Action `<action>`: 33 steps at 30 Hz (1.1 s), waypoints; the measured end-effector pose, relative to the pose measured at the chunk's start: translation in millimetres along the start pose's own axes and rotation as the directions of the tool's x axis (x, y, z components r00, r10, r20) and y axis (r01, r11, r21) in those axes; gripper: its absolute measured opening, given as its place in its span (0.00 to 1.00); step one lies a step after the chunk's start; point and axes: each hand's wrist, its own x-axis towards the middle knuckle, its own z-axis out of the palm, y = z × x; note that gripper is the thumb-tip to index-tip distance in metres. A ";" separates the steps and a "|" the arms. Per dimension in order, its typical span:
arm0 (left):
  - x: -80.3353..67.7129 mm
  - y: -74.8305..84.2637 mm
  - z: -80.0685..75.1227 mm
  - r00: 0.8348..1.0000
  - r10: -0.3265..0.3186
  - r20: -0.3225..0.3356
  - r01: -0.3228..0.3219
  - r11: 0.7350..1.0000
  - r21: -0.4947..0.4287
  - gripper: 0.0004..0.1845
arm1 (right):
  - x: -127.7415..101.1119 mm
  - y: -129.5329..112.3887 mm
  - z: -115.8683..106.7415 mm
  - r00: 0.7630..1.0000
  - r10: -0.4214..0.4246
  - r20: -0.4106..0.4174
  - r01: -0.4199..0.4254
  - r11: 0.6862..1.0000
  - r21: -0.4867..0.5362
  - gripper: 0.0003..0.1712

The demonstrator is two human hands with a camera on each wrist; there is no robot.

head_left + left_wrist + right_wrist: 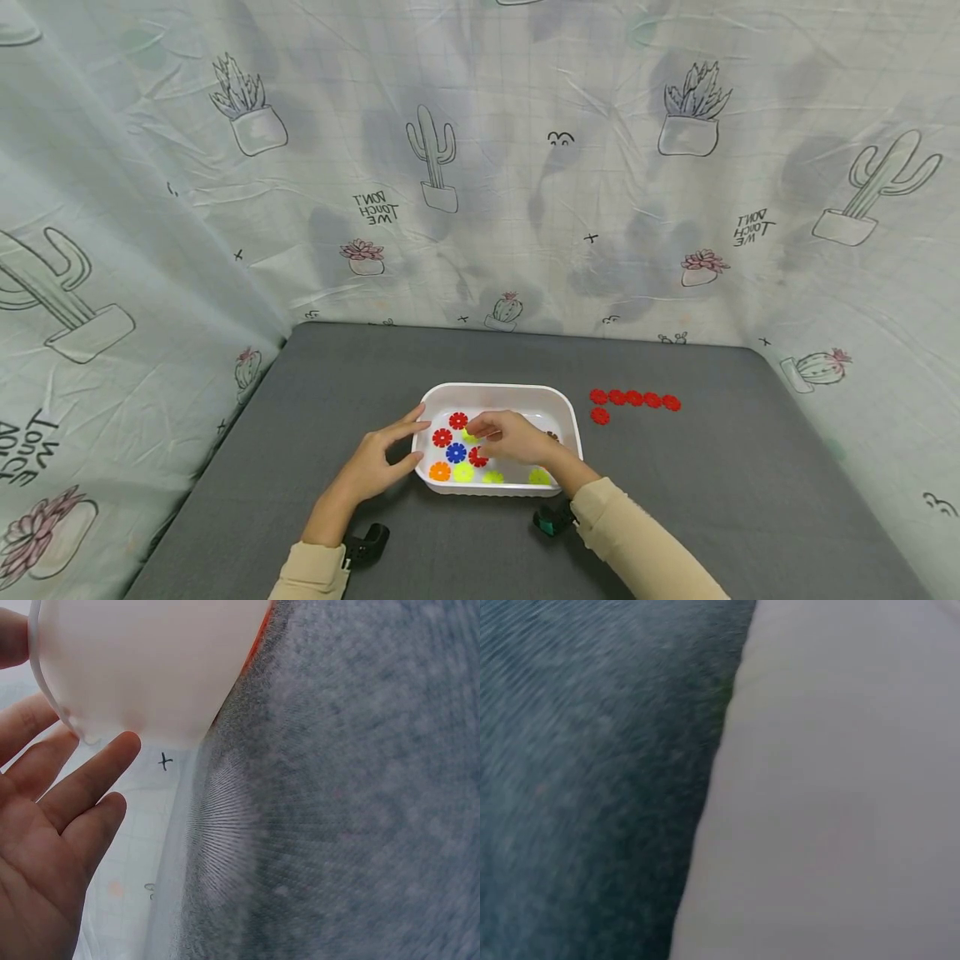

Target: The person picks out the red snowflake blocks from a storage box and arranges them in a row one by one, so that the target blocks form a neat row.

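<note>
A white plastic tub (501, 390) sits on the grey table (750, 500) and holds several snowflake discs: red (442, 437), blue (456, 452), orange (439, 472) and yellow-green (463, 472). My left hand (396, 450) lies with straight fingers against the tub's left wall; the left wrist view shows the same fingers (82, 787) by the tub's corner (150, 675). My right hand (512, 437) reaches into the tub with bent fingers over the discs, its tips by a yellow-green disc (469, 436). The hand hides whether it pinches one. The right wrist view shows only the tub's wall (840, 795) and the table.
Several red discs (633, 399) lie in a row on the table right of the tub, with one more (599, 415) just below the row's left end. Cactus-print cloth (480, 167) walls the table at the back and both sides. Wrist cameras (367, 542) sit under both forearms.
</note>
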 end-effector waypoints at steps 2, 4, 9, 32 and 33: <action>-0.1 -0.2 0.0 1.000 0.010 -0.004 -0.010 1.000 0.005 0.22 | 0.3 1.3 1.1 1.000 0.014 0.007 -0.013 1.000 -0.018 0.19; -0.2 -0.2 -0.1 1.000 0.023 -0.008 -0.023 1.000 0.011 0.22 | 0.2 2.5 2.1 0.999 0.033 0.008 -0.033 0.999 -0.033 0.20; -0.8 -0.1 -0.1 0.999 0.034 -0.005 -0.034 0.999 0.017 0.22 | -1.0 5.0 4.2 0.999 0.048 0.019 -0.046 0.997 -0.062 0.19; -0.8 -2.9 3.2 0.999 0.041 -0.014 -0.040 0.999 0.030 0.22 | 1.9 1.6 17.4 1.000 -0.028 -0.004 0.025 0.932 -0.362 0.14; -0.8 -5.8 4.6 0.999 0.040 -0.014 -0.040 0.999 0.029 0.22 | 1.8 1.6 17.5 0.999 -0.036 -0.001 0.033 0.925 -0.379 0.14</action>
